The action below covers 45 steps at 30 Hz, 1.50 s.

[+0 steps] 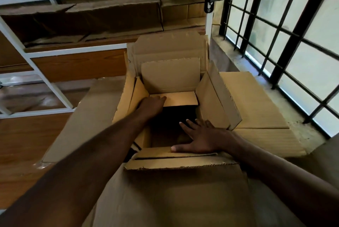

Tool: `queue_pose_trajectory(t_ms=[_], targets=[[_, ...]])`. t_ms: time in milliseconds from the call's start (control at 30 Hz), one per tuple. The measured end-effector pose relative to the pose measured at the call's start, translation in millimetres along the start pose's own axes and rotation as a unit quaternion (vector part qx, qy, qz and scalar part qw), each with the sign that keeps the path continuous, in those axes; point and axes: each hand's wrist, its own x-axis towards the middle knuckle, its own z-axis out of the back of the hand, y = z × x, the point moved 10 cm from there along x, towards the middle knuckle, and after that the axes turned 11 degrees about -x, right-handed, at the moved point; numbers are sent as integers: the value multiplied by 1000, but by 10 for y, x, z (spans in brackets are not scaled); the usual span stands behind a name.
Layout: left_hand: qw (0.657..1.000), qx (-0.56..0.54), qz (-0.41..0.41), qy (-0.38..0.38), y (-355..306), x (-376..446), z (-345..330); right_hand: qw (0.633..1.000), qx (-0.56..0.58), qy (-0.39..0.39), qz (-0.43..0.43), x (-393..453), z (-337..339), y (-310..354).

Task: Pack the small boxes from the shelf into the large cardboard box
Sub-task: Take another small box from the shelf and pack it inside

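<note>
A large brown cardboard box (pixel 218 102) stands open in the middle of the view, its flaps up and its inside dark. My left hand (pixel 152 106) reaches into it at the left and rests on a small flat cardboard box (pixel 181 98) lying at the far side inside. My right hand (pixel 201 137) lies flat with spread fingers on the near inner flap (pixel 165 153), fingertips over the dark opening. Whether other small boxes lie in the dark bottom is hidden.
A white metal shelf (pixel 73 50) with brown cardboard boxes (pixel 110 17) stands behind and to the left. A barred window (pixel 286 43) and a concrete sill (pixel 238 61) are on the right. Flat cardboard (pixel 256 102) lies under and beside the box.
</note>
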Motion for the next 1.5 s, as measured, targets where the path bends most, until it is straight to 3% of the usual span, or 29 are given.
queue_pose_trajectory(t_ms=[200, 367, 567, 800, 1000, 1500], targets=[[973, -147, -27, -174, 219, 84, 844, 1000, 15, -20, 17, 64, -4, -4], [958, -109, -74, -256, 112, 203, 1022, 999, 20, -25, 26, 89, 14, -17], [977, -6, -99, -189, 31, 620, 686, 999, -15, -40, 26, 94, 165, -1], [978, 12, -66, -196, -18, 733, 548, 999, -19, -16, 45, 124, 496, 66], [978, 16, -78, -192, -172, 612, 594, 995, 27, -75, 67, 151, 786, 149], [974, -26, -107, -199, -372, 221, 955, 989, 15, -130, 74, 82, 1074, 252]])
